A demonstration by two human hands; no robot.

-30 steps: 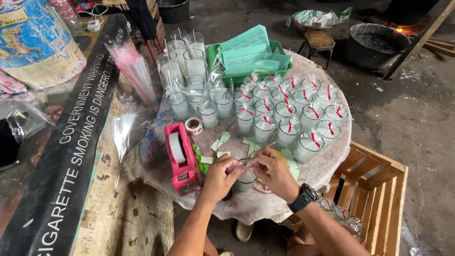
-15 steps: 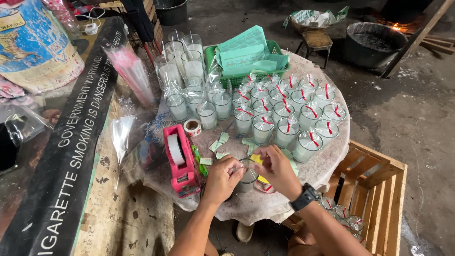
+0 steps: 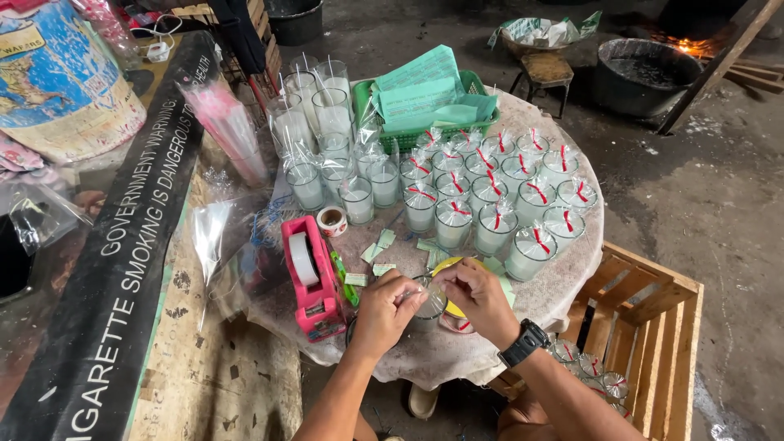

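Clear plastic wrap is pinched around a small glass (image 3: pixel 428 304) that is held between both hands at the near edge of the counter (image 3: pixel 457 359). The left hand (image 3: pixel 385 309) is closed on the glass from its left side, and the right hand (image 3: pixel 476 296) is closed on the wrap at the glass's top right; a black watch (image 3: pixel 523 343) is worn on the right wrist. A pale, stained cloth is spread over the round counter.

Just to the left of the left hand a pink tape holder (image 3: pixel 310 276) is stood, with a small roll of tape (image 3: pixel 331 220) beyond it. Green paper slips (image 3: pixel 377 245) are scattered just ahead of the hands. Farther ahead, rows of wrapped glasses (image 3: pixel 490 196) sealed with red tape are lined up, and taller unwrapped glasses (image 3: pixel 314 114) with wicks are set to the far left. A green basket (image 3: pixel 425 102) of green papers is placed behind them.

To the right of the right hand, below the counter, a wooden crate (image 3: pixel 653 327) is seen with wrapped glasses inside. A bare, dirty concrete floor (image 3: pixel 702 196) is spread around, and a dark metal basin (image 3: pixel 641 73) is stood on it far ahead to the right. A long black sign board (image 3: pixel 122 261) is laid well to the left.
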